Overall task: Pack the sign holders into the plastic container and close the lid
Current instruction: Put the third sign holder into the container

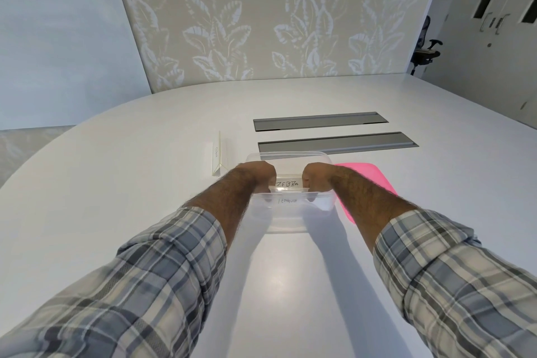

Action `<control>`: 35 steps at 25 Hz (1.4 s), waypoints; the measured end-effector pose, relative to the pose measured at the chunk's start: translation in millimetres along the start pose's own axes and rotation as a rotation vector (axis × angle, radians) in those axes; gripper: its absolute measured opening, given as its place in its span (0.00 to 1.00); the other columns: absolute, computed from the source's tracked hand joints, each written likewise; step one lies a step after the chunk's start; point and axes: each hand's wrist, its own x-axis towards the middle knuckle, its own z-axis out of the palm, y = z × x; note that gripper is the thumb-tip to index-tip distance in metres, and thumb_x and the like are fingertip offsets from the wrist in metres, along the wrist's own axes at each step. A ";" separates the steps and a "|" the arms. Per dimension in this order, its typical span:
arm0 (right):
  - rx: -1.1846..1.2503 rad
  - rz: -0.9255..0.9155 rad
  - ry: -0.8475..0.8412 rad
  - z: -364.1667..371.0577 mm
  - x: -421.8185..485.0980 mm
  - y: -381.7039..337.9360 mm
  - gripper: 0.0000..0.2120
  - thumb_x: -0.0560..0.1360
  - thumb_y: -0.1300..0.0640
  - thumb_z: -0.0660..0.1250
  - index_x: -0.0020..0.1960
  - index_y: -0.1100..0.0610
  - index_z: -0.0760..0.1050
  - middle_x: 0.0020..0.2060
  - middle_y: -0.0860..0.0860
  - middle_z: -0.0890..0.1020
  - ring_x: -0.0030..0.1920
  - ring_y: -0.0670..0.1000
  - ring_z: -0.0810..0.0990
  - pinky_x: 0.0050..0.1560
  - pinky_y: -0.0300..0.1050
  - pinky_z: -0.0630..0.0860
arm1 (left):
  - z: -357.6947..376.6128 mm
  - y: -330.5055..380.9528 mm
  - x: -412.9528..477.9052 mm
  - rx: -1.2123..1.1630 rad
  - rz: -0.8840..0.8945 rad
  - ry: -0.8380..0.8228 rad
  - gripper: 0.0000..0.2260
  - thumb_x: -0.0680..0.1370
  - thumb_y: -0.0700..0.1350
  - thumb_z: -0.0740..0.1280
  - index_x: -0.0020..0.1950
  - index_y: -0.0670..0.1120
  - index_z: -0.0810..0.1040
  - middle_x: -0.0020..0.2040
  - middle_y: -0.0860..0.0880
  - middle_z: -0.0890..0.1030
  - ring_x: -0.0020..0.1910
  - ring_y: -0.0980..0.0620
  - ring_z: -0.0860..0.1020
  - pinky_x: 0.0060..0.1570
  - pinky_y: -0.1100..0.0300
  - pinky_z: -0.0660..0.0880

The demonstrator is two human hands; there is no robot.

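A clear plastic container [290, 213] stands open on the white table in front of me. Both hands reach down into it: my left hand [258, 176] and my right hand [316, 177] grip the two ends of a sign holder [287, 184] labelled "ZEBRA". Another sign holder [286, 200] with handwritten text lies lower in the container, seen through its near wall. One more sign holder [217, 154], a long white triangular one, lies on the table to the left of the container. The pink lid [366, 180] lies flat at the container's right side, partly under my right forearm.
Two long grey cable flaps [319, 120] [337, 142] are set into the white table [145, 183] just behind the container. A leaf-patterned wall panel stands behind the table. An office chair [425, 48] and doors are at the far right.
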 end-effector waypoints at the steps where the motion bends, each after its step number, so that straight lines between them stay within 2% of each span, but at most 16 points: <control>1: -0.011 0.001 0.000 0.6 1.2 -0.3 0.11 0.69 0.54 0.75 0.38 0.61 0.77 0.38 0.53 0.76 0.42 0.53 0.73 0.43 0.42 0.72 | -0.4 0.7 1.2 0.015 0.002 -0.007 0.19 0.70 0.53 0.76 0.59 0.49 0.81 0.54 0.50 0.82 0.50 0.49 0.78 0.43 0.58 0.72; 5: -0.003 0.001 0.006 0.9 4.7 -0.6 0.13 0.68 0.55 0.75 0.47 0.63 0.81 0.39 0.53 0.76 0.42 0.54 0.74 0.44 0.42 0.71 | -0.7 2.0 5.2 0.049 0.000 -0.016 0.19 0.69 0.54 0.77 0.58 0.49 0.81 0.53 0.50 0.82 0.47 0.49 0.77 0.40 0.59 0.71; 9: 0.019 0.008 0.000 -0.5 6.6 -0.3 0.12 0.65 0.56 0.78 0.40 0.56 0.76 0.39 0.51 0.77 0.42 0.53 0.75 0.42 0.41 0.69 | -3.0 4.0 8.9 0.065 -0.006 -0.081 0.21 0.68 0.53 0.79 0.57 0.48 0.80 0.51 0.50 0.81 0.45 0.49 0.76 0.33 0.62 0.66; 13: 0.026 0.014 -0.009 1.2 8.9 1.8 0.13 0.65 0.56 0.78 0.40 0.56 0.75 0.40 0.51 0.78 0.43 0.53 0.76 0.42 0.41 0.69 | -1.4 10.9 14.4 0.106 0.014 -0.098 0.21 0.68 0.50 0.79 0.58 0.45 0.81 0.53 0.47 0.82 0.45 0.49 0.75 0.42 0.59 0.71; 19: 0.016 -0.006 -0.023 -1.1 7.4 2.1 0.12 0.66 0.57 0.77 0.41 0.56 0.75 0.40 0.52 0.77 0.43 0.53 0.76 0.42 0.42 0.69 | 1.9 13.3 21.7 0.098 0.025 -0.107 0.18 0.69 0.47 0.78 0.56 0.44 0.81 0.53 0.46 0.82 0.47 0.47 0.77 0.46 0.58 0.74; 22: 0.034 -0.009 0.001 -3.3 6.9 4.5 0.06 0.67 0.60 0.73 0.42 0.57 0.77 0.39 0.52 0.79 0.42 0.53 0.77 0.37 0.39 0.70 | 2.0 8.8 19.9 0.035 0.019 -0.031 0.12 0.74 0.45 0.72 0.56 0.45 0.83 0.54 0.47 0.83 0.50 0.47 0.78 0.51 0.57 0.77; 24: 0.131 -0.003 0.019 -9.1 5.7 8.3 0.06 0.67 0.60 0.74 0.41 0.58 0.78 0.37 0.52 0.81 0.38 0.52 0.78 0.36 0.40 0.73 | -4.0 4.2 15.5 -0.042 0.017 0.037 0.09 0.75 0.46 0.71 0.53 0.46 0.84 0.52 0.48 0.83 0.53 0.47 0.79 0.54 0.54 0.77; 26: 0.213 -0.002 0.075 -19.3 3.7 10.0 0.09 0.67 0.55 0.76 0.38 0.57 0.77 0.34 0.50 0.81 0.34 0.51 0.78 0.35 0.40 0.73 | -15.7 -1.7 4.4 -0.103 0.010 0.123 0.09 0.76 0.51 0.69 0.46 0.46 0.82 0.48 0.50 0.82 0.51 0.47 0.79 0.52 0.51 0.78; 29: 0.205 -0.014 0.242 -37.6 1.1 4.8 0.12 0.69 0.51 0.72 0.34 0.53 0.71 0.33 0.46 0.78 0.38 0.51 0.77 0.36 0.43 0.71 | -27.9 -20.8 -17.4 -0.125 -0.036 0.365 0.12 0.80 0.54 0.61 0.40 0.50 0.74 0.45 0.47 0.81 0.46 0.45 0.79 0.42 0.55 0.75; 31: 0.198 -0.017 0.320 -47.6 -0.1 -7.6 0.09 0.70 0.48 0.68 0.37 0.52 0.72 0.38 0.46 0.78 0.43 0.52 0.78 0.39 0.45 0.73 | -28.2 -40.3 -36.2 -0.134 -0.118 0.534 0.13 0.82 0.54 0.56 0.44 0.49 0.75 0.48 0.46 0.81 0.47 0.43 0.79 0.41 0.54 0.72; 32: 0.206 -0.020 0.342 -50.2 -0.5 -15.7 0.09 0.70 0.46 0.66 0.42 0.50 0.74 0.43 0.46 0.80 0.47 0.53 0.78 0.43 0.47 0.74 | -26.1 -50.7 -44.7 -0.153 -0.164 0.564 0.14 0.82 0.53 0.55 0.49 0.49 0.77 0.51 0.46 0.82 0.50 0.43 0.78 0.45 0.53 0.73; 33: 0.207 -0.028 0.360 -52.0 0.5 -24.6 0.12 0.71 0.43 0.66 0.49 0.50 0.76 0.50 0.47 0.80 0.52 0.54 0.78 0.49 0.49 0.75 | -22.9 -61.3 -53.6 -0.179 -0.204 0.558 0.14 0.83 0.52 0.54 0.56 0.49 0.78 0.56 0.47 0.81 0.55 0.43 0.78 0.51 0.51 0.74; 35: 0.191 -0.054 0.380 -53.1 2.7 -45.6 0.23 0.73 0.41 0.64 0.64 0.50 0.73 0.62 0.48 0.77 0.62 0.54 0.75 0.59 0.51 0.73 | -13.7 -81.1 -72.3 -0.225 -0.277 0.489 0.17 0.83 0.51 0.54 0.68 0.50 0.74 0.67 0.48 0.76 0.65 0.44 0.74 0.63 0.50 0.70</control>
